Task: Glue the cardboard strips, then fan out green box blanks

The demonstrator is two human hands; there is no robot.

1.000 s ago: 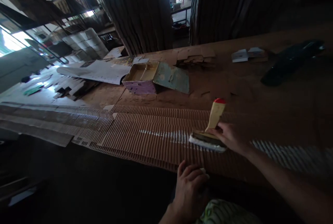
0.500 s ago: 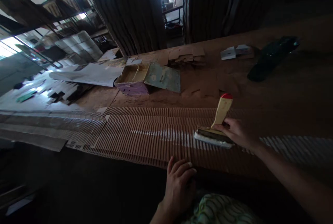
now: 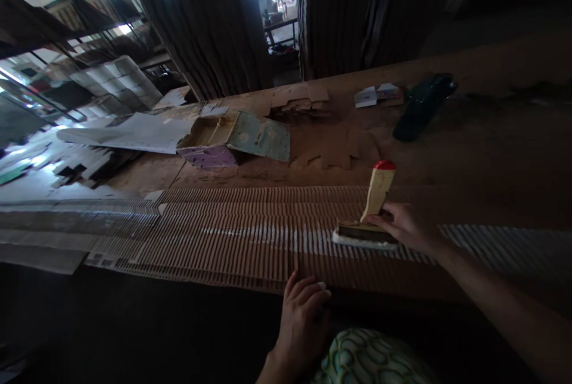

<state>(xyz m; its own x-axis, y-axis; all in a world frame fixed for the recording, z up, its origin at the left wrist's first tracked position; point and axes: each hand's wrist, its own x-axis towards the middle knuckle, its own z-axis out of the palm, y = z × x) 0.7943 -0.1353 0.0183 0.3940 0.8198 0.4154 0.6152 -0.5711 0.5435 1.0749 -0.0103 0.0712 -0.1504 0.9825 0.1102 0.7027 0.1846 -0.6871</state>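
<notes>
My right hand grips a wide flat brush low on its cream, red-tipped handle. The white-coated bristle edge of the brush rests on a long row of brown cardboard edges, packed side by side like ribs. A band of white paste runs across these edges to the left of the brush, and more white shows to its right. My left hand lies at the near side of the row, fingers loosely bent, their tips at the cardboard's edge. It holds nothing that I can see.
Beyond the row, an open purple box with a grey-green flap stands on the wooden table. Cardboard scraps, a small white box and a dark green bottle lie farther back. Tall dark stacks rise behind.
The view has turned slightly to the right, so the table things appear farther left. The brush has slid a little to the right along the cardboard edges. My left hand stays at the near edge.
</notes>
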